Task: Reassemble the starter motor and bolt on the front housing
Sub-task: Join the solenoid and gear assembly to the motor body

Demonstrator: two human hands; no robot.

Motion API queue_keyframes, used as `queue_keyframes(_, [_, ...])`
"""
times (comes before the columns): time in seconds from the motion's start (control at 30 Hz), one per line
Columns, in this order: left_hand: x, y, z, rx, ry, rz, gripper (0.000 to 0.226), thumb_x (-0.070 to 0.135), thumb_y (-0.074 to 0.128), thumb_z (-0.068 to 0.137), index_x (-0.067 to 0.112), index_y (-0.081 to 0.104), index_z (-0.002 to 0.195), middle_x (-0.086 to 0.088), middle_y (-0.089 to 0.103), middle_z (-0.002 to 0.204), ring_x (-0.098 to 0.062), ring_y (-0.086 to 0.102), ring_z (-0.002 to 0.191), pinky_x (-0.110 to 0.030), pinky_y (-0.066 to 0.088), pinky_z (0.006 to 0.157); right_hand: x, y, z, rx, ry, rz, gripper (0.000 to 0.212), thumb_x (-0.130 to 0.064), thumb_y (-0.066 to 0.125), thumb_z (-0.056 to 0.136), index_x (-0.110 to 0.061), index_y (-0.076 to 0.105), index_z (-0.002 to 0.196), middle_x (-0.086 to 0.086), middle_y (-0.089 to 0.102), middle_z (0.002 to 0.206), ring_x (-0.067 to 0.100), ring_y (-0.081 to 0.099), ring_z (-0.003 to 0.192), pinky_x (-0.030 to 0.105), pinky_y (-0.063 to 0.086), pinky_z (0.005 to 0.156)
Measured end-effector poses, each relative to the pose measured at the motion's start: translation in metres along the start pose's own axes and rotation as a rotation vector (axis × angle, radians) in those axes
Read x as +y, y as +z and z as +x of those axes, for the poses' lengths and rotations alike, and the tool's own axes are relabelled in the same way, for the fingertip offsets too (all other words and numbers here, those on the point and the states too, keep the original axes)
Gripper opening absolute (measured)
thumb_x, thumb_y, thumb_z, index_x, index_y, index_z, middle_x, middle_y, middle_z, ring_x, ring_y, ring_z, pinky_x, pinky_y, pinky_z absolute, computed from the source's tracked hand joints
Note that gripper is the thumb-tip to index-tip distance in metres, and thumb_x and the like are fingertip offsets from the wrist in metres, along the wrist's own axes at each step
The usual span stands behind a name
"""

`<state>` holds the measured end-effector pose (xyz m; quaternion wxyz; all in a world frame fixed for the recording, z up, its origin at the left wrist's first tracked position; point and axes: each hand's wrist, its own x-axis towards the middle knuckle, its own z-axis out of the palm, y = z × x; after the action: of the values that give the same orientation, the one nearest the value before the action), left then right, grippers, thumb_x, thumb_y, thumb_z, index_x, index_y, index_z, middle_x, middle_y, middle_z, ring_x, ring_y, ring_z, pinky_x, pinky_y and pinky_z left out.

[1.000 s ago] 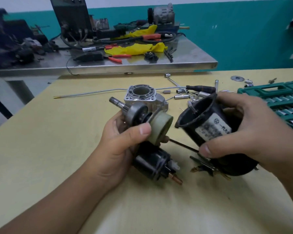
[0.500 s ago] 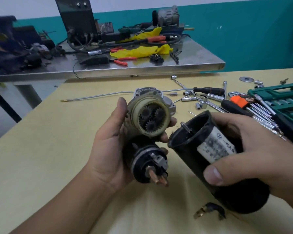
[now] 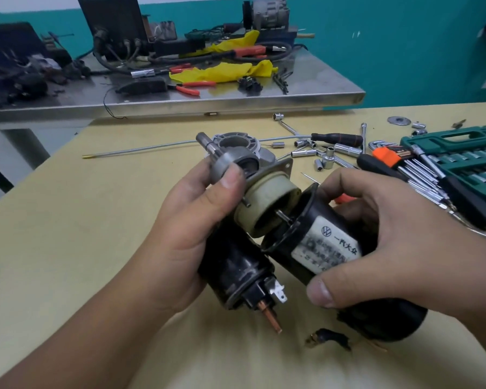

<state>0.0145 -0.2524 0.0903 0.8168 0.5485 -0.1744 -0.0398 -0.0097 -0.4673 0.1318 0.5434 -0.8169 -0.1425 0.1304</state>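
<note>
Head view shows me both halves of the starter held up over the yellow worktop, mouths nearly meeting. My left hand has its fingers wrapped round the drive-end assembly, thumb pressed on the metal pinion collar, with the black solenoid hanging below the palm. The cream plastic gear ring points toward the other part. My right hand grips the black motor body, thumb low on its side just under the white label, fingers curled over the top edge. The armature shaft pokes out of the body's open mouth, just at the rim of the gear ring.

I judge both pieces heavy and rigid, steel and magnets mostly, so they need full-hand grips rather than fingertip pinches. The painted body looks smooth and could turn in my grasp; holding across the label gives a duller surface. The plastic ring seems the weak spot: I would not squeeze it or knock the shaft tip against it. The solenoid's copper stud and the body's loose lead should stay free of my grip.

The aluminium front housing sits on the worktop behind my left hand, beside scattered sockets and the green tool case.
</note>
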Motion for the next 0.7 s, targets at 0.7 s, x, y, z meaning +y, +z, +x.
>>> queue_keyframes(0.7, [-0.0071,0.0091,-0.0092,-0.011,0.299,0.247,0.073,0.047,0.080,0.085,0.023,0.045,0.145,0.011,0.072,0.111,-0.011,0.072,0.102,-0.024,0.058,0.084,0.0000,0.0000,-0.0028,0.031,-0.088,-0.018,0.071,-0.032,0.095,0.035,-0.036,0.057,0.094,0.004,0.078,0.082,0.033,0.075,0.062,0.057,0.061,0.052])
